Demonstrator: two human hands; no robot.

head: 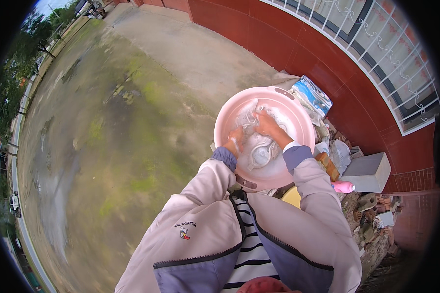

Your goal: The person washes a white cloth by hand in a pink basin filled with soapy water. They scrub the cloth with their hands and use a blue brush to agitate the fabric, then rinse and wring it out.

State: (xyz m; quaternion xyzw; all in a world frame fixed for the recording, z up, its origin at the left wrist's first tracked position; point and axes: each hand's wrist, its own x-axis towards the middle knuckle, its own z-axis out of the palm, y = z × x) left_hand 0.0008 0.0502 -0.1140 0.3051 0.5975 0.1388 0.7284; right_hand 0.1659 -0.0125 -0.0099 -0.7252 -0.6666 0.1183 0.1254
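A pink plastic basin (225, 110) with soapy water stands before me. Both hands are inside it, on a wet, light-coloured cloth item (246, 116) covered in suds. My left hand (235, 141) is at the basin's left side, its fingers partly hidden by foam and fabric. My right hand (267, 123) grips the fabric near the middle, fingers curled round it. Nearer to me in the water lies another part of pale wet fabric with a rounded, cup-like shape (261, 155); whether it joins the held piece, I cannot tell.
Right of the basin are a blue and white package (313, 96), an orange brick (327, 166), a pink bottle (343, 186) and a grey block (366, 172). A yellow basin (292, 197) shows partly beneath my right sleeve. Rubble lies along the red wall (315, 55); mossy concrete spreads left.
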